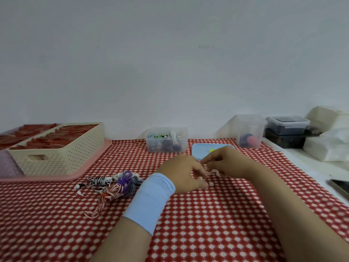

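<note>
My left hand point(184, 172), with a light blue wristband, and my right hand point(224, 160) meet at the middle of the red-and-white checked tablecloth point(207, 214). Between their curled fingertips lies a pale pink earphone set point(211, 178), with small white earbuds showing on the cloth. Both hands pinch it, and most of its cable is hidden under the fingers. A tangled pile of earphones point(113, 183), striped, purple, grey and pink, lies to the left of my left wrist.
A clear box point(167, 146) with coiled earphones stands at the back, a blue lid point(197, 154) beside it. A cream basket point(56, 159) on a pink tray sits far left. Right: a clear tub point(249, 133), black containers point(287, 127), white bags, a phone point(340, 186).
</note>
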Tool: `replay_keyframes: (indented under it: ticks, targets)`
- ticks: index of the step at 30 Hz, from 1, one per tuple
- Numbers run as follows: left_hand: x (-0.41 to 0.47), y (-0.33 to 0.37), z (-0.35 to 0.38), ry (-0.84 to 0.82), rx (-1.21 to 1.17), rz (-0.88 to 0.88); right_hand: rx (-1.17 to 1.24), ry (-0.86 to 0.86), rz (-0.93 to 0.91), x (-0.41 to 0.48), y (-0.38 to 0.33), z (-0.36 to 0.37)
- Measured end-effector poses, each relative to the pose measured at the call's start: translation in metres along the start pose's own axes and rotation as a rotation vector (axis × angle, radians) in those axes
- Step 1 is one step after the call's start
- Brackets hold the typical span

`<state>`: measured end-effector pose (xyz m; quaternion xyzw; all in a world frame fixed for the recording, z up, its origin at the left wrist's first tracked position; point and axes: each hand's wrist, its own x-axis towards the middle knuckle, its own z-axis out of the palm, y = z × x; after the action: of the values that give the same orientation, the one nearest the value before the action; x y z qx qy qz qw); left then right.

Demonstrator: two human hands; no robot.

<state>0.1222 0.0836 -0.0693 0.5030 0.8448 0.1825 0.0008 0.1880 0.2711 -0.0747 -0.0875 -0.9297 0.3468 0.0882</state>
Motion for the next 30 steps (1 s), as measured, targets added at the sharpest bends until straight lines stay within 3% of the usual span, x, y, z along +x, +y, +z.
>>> replay_keyframes:
  ticks: [2, 15, 18, 21, 25, 30]
  targets:
    - [0.003, 0.002, 0.005, -0.085, 0.055, 0.009, 0.018, 0.005, 0.003, 0.0, -0.001, 0.0]
    - [0.005, -0.014, 0.009, -0.107, -0.134, -0.067, 0.257, 0.04, -0.01, -0.005, -0.011, 0.003]
    - [0.004, -0.022, 0.007, 0.094, -0.324, -0.131, 0.327, 0.042, 0.011, -0.008, -0.015, 0.004]
    - [0.005, -0.031, 0.01, 0.28, -0.693, -0.293, 0.45, 0.045, 0.023, -0.007, -0.018, 0.005]
    - [0.004, -0.026, 0.013, 0.225, -1.147, -0.353, 0.634, 0.042, 0.044, -0.006, -0.02, 0.008]
    - [0.002, -0.021, 0.012, 0.192, -1.222, -0.308, 0.735, -0.031, 0.037, -0.005, -0.018, 0.011]
